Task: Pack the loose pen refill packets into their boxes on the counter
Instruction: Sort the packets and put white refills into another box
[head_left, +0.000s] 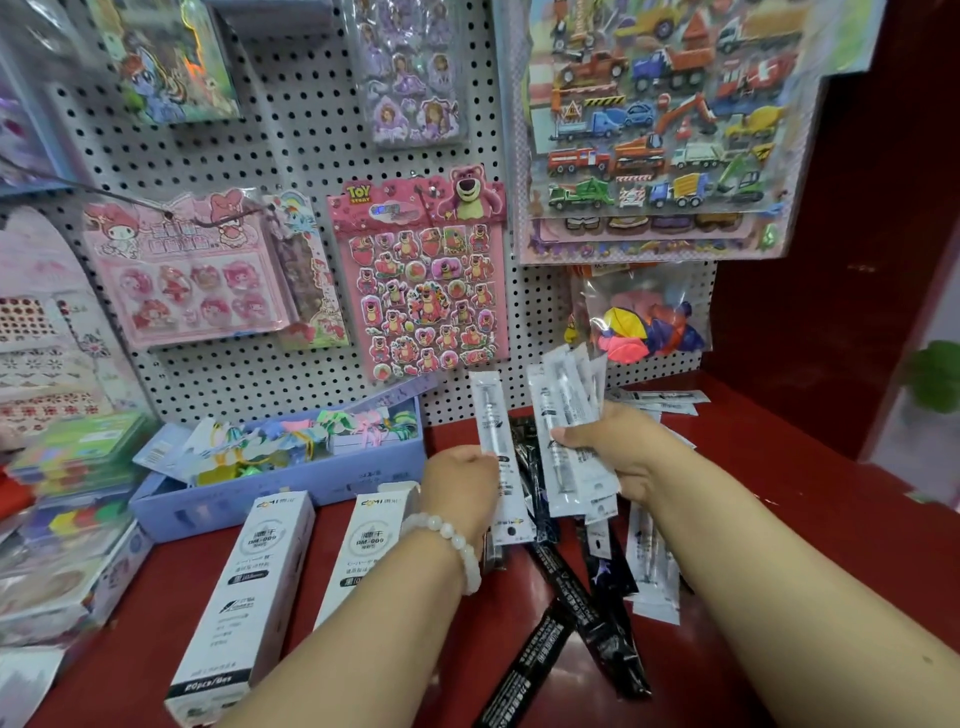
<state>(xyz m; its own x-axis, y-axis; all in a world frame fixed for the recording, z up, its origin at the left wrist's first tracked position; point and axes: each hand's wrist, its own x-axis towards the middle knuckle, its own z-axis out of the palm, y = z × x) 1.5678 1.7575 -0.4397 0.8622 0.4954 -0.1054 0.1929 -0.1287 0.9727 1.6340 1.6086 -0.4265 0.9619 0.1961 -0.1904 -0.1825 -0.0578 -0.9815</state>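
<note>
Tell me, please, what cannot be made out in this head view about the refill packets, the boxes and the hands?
- White boxes: whether open or full; the left forearm hides part of the second box.
- Left hand: fingers hidden behind its back; it holds one white packet.
- Right hand: the count of its fanned packets; they overlap.
- Black packets: print too small and blurred.

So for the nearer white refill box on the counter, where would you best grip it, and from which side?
Probably across the long side walls near the middle of the white refill box, coming from above. It lies flat on the red counter with its broad printed face up. The second box lies close on its right, so fingers have little room there.
</note>
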